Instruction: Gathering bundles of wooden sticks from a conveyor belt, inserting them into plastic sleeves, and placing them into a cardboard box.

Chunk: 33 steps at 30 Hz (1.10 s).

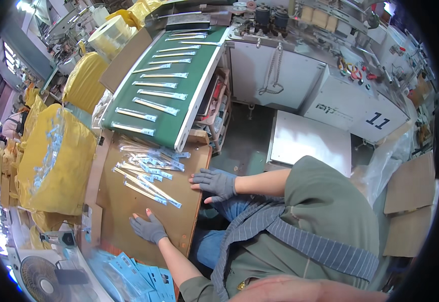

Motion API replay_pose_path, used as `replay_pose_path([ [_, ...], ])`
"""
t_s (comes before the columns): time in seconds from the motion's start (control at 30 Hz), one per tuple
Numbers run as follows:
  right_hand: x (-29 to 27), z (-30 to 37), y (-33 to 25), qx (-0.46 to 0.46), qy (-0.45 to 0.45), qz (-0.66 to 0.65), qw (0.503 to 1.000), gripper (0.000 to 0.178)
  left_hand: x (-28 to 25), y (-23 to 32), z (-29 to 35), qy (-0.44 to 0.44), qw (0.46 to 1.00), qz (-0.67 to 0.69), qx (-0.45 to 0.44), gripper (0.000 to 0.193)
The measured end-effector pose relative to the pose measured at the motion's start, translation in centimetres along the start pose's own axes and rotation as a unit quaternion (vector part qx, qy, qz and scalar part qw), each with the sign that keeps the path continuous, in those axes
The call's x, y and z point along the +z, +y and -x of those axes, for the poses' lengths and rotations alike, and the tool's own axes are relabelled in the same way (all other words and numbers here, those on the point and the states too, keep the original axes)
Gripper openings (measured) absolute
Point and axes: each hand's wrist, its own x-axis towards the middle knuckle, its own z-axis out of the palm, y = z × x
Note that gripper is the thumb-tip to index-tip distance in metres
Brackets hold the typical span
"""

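Sticks in clear wrappers with blue ends (155,171) are lying in a loose, overlapping pile on a brown surface (116,219), just below the near end of a green conveyor belt (165,124). Both hands are wearing grey gloves that are leaving the fingertips bare. The left hand (149,229) is resting palm down on the surface, released, its fingers spreading apart below the pile. The right hand (215,184), also released, is reaching over the surface's edge beside the pile, fingers extending toward it and thumb standing apart. More wrapped sticks (162,94) are lying crosswise along the belt, mostly spaced in a row. Left of the surface, a large yellow bag (73,168) is holding similar blue-ended packets (48,153). Blue printed packaging (141,274) is lying near the left forearm, and a round fan (40,279) is standing in the lower left corner.
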Motion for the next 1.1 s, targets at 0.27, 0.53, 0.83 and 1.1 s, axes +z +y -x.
replay_pose_path([
  [0.27, -0.14, -0.04, -0.08, 0.003, -0.003, 0.014, 1.000, 0.064, -0.11, 0.29, -0.05, 0.006, 1.000, -0.005, 0.001, 0.065],
  [0.53, -0.33, -0.13, -0.43, 0.007, -0.011, 0.032, 0.999, 0.064, -0.05, 0.10, 0.07, 0.014, 1.000, 0.004, 0.005, 0.065],
  [0.83, -0.30, -0.18, -0.32, 0.006, -0.011, 0.033, 0.999, 0.064, 0.29, -0.10, 0.00, -0.003, 1.000, 0.007, 0.000, 0.066],
  [1.1, -0.49, -0.19, -0.46, 0.006, -0.011, 0.033, 0.999, 0.063, 0.09, 0.08, 0.15, 0.031, 0.999, 0.004, 0.017, 0.063],
])
